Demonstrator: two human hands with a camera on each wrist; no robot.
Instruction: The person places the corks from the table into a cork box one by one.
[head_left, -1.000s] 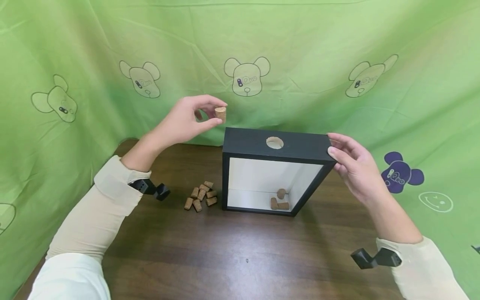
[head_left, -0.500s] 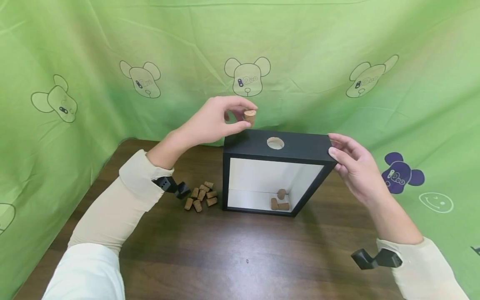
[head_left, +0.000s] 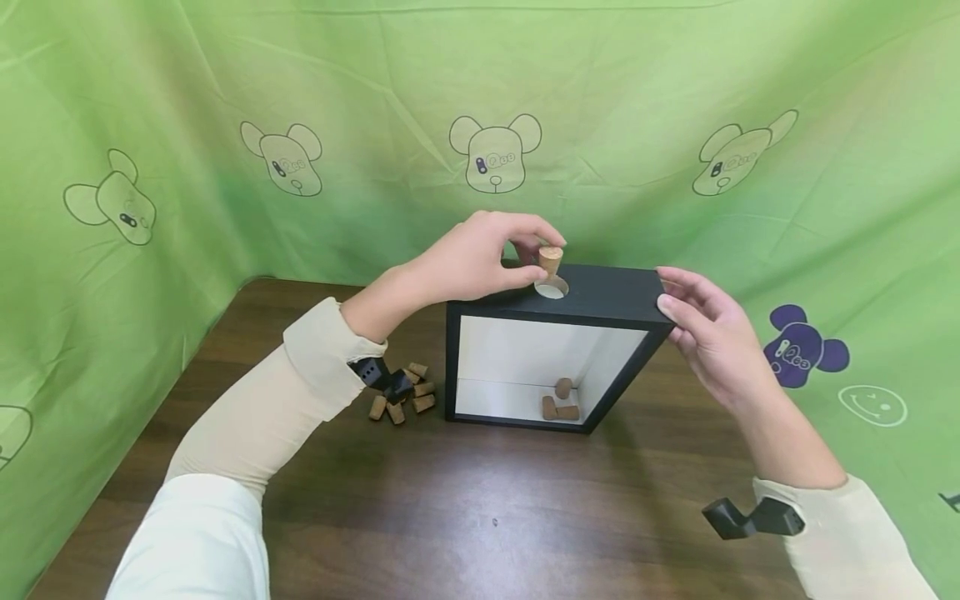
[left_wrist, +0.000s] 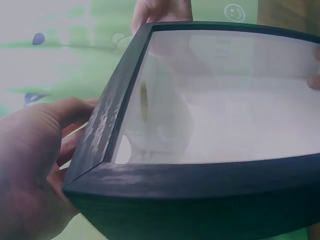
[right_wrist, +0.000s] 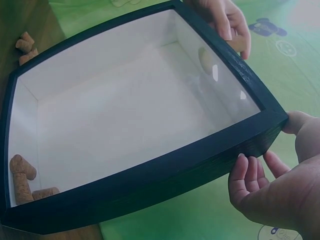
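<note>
Left hand [head_left: 480, 260]: we pinch a cork [head_left: 551, 260] just above the round hole [head_left: 552, 291].
Right hand [head_left: 707, 335]: we grip the black box [head_left: 615, 292] by one upper corner.
Three corks [head_left: 567, 412]: inside, near the right wall [head_left: 611, 362].
Cork pile [head_left: 423, 403]: on our desk [head_left: 450, 508].

One black box [head_left: 618, 287], one round hole [head_left: 552, 291], one held cork [head_left: 551, 259], three enclosed corks [head_left: 562, 388] and at least six piled corks [head_left: 423, 403], partly hidden, are counted, alongside one left hand [head_left: 472, 258], one right hand [head_left: 701, 333] and two wrist cameras [head_left: 777, 516].
</note>
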